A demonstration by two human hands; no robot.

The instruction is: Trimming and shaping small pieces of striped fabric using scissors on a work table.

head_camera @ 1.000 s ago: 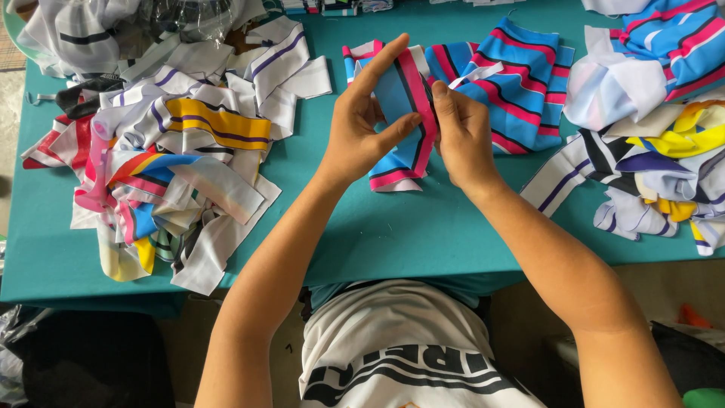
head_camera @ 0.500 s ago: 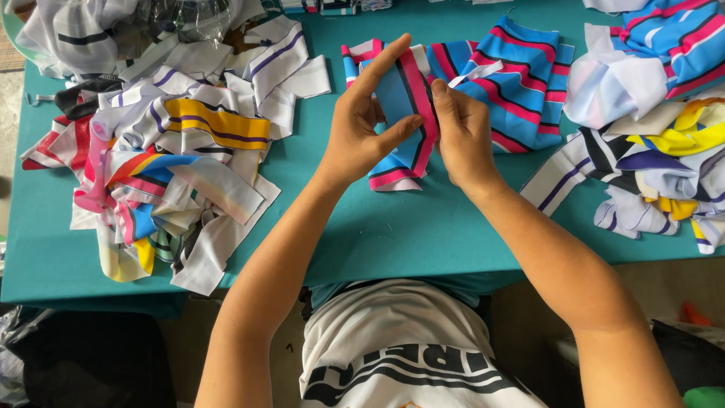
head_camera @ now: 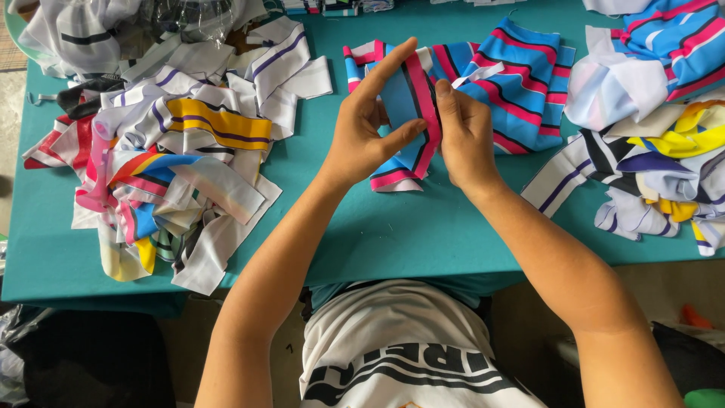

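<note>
Blue striped fabric strip (head_camera: 408, 113), pinched in left hand (head_camera: 366, 132) grip and right hand (head_camera: 464, 136) grip, above teal table (head_camera: 393, 234)

Mixed fabric scraps (head_camera: 174, 162) heap left, more cut pieces (head_camera: 657, 143) right, on teal table (head_camera: 423, 234).

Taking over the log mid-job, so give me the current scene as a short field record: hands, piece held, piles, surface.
left hand: grips the striped fabric piece, fingers extended
right hand: pinches the same piece at its right edge
striped fabric piece: blue with pink and black stripes, held over the table
left pile: mixed white, yellow and pink strips
right pile: mixed strips
folded blue-pink stack: behind the hands
table: teal
</note>
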